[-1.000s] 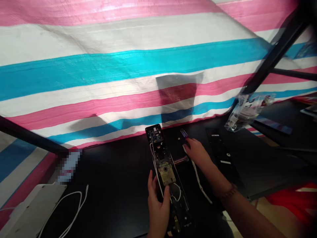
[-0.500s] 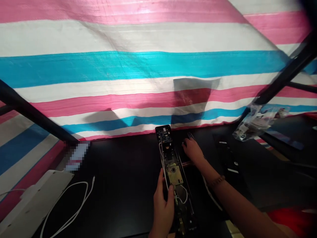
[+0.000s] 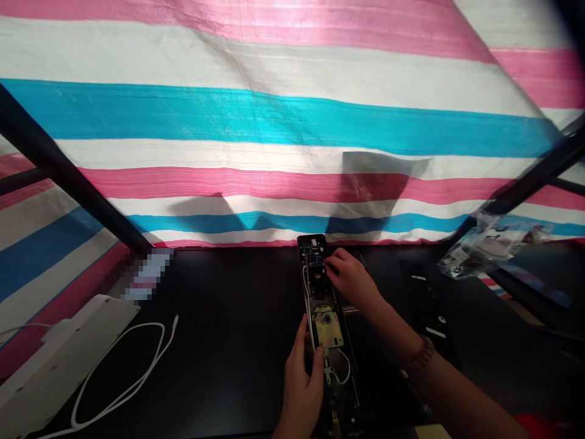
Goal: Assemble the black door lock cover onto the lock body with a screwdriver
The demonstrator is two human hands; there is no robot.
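A long, narrow black device housing (image 3: 328,360) lies open on the dark table, pointing away from me. Inside it are a circuit board (image 3: 313,251) at the far end, a yellowish metal plate (image 3: 329,330) in the middle and white wires along the left side. My left hand (image 3: 303,381) grips the near left part of the housing, thumb over its edge. The fingertips of my right hand (image 3: 342,271) are pinched together at the housing's right edge, beside the circuit board; whatever they hold is too small to make out.
A black panel (image 3: 427,311) with white strips lies at right, near a clear plastic bag of parts (image 3: 484,247). A white power strip (image 3: 68,366) and a looped white cable (image 3: 150,372) are at left. Black frame bars and a striped sheet (image 3: 256,122) stand behind.
My right hand has moved from the table right of the housing to the housing's edge by the circuit board. My left hand keeps its grip. The camera view has shifted slightly.
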